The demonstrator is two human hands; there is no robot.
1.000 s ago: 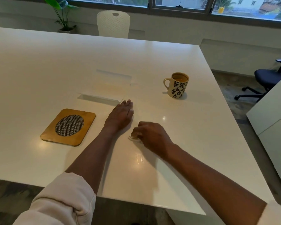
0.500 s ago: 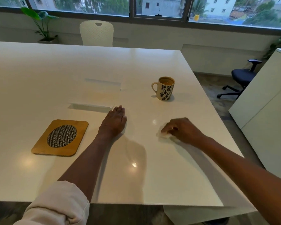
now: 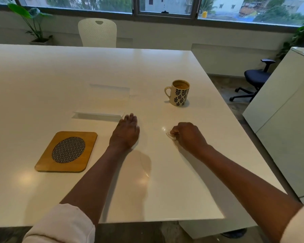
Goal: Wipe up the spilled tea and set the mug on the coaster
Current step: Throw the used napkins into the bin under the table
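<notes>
A cream mug (image 3: 179,93) with dark leaf prints stands upright on the white table (image 3: 42,76), tea inside it. At the left lies a wooden coaster (image 3: 67,151) with a woven oval centre. My right hand (image 3: 189,135) grips a small white tissue (image 3: 169,135) and presses it on the table, below the mug. My left hand (image 3: 125,132) rests flat on the table between coaster and tissue, fingers straight. A faint wet sheen (image 3: 144,165) shows near my left forearm.
A flat white recessed panel (image 3: 104,104) lies in the table beyond my left hand. A white chair (image 3: 97,33) and a potted plant (image 3: 34,23) stand at the far side. To the right are a dark office chair (image 3: 253,81) and a white cabinet (image 3: 284,120).
My right hand with the tissue swept from near my left hand out to the right. My left hand stayed flat in place. The camera view tilted up.
</notes>
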